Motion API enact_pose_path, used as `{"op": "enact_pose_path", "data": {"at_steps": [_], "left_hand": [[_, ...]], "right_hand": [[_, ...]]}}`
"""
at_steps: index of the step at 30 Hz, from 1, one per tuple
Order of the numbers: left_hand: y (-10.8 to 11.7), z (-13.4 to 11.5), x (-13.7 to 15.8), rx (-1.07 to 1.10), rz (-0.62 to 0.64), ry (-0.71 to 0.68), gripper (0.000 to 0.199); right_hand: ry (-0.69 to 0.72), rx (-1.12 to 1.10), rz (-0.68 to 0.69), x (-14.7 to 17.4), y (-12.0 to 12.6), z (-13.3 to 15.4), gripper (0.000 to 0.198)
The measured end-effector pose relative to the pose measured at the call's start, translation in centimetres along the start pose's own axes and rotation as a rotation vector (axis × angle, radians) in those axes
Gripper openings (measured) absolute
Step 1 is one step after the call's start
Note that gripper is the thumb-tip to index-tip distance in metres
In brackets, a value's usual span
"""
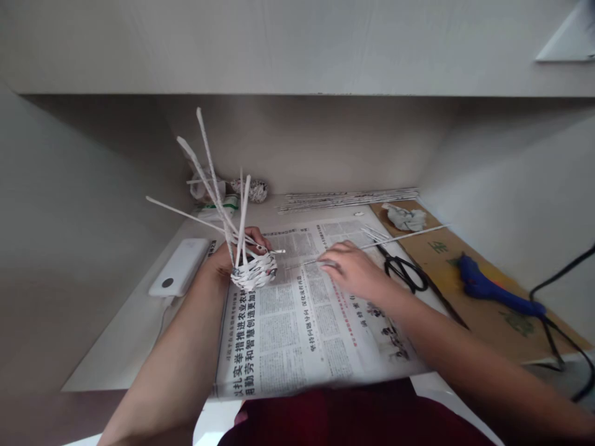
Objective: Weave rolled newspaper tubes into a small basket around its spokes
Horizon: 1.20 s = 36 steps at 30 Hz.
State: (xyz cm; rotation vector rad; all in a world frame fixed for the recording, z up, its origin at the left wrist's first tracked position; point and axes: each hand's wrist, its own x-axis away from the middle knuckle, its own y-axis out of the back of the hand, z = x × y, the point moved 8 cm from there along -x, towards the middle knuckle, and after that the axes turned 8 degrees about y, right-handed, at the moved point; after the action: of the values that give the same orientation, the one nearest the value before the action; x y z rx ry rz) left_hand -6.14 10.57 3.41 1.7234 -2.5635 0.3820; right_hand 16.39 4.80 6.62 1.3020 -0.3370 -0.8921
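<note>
My left hand point(253, 238) is closed around the far side of a small woven paper basket point(253, 272). Several rolled-paper stakes point(211, 186) stick up and out from its rim, and a short paper end points right from it. Over the newspaper point(279, 328), my right hand point(351, 266) pinches a long thin rolled-paper tube point(404, 237). One end of that tube reaches right past the scissors, and a thin tip shows on the left of the fingers. The basket and the right hand are apart.
Black-handled scissors point(406, 274) lie right of the newspaper. A blue glue gun point(493, 291) with a black cord and a crumpled wad point(404, 217) rest on brown cardboard point(446, 254). Paper tubes point(344, 199) lie at the back. At left is a white power bank point(180, 267); a shelf hangs overhead.
</note>
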Motion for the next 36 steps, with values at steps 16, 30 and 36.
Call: {"op": "enact_pose_path", "data": {"at_steps": [16, 30, 36], "left_hand": [[1.0, 0.2, -0.3, -0.058, -0.198, 0.045, 0.029], [0.7, 0.5, -0.6, -0.051, -0.190, 0.063, 0.028], [0.5, 0.4, -0.4, -0.055, -0.191, 0.085, 0.027]], "right_hand": [[0.217, 0.040, -0.495, -1.7, 3.1, 2.3, 0.012], [0.217, 0.172, -0.442, -1.8, 2.7, 2.8, 0.017], [0.219, 0.187, -0.442, -1.7, 2.5, 2.9, 0.018]]}}
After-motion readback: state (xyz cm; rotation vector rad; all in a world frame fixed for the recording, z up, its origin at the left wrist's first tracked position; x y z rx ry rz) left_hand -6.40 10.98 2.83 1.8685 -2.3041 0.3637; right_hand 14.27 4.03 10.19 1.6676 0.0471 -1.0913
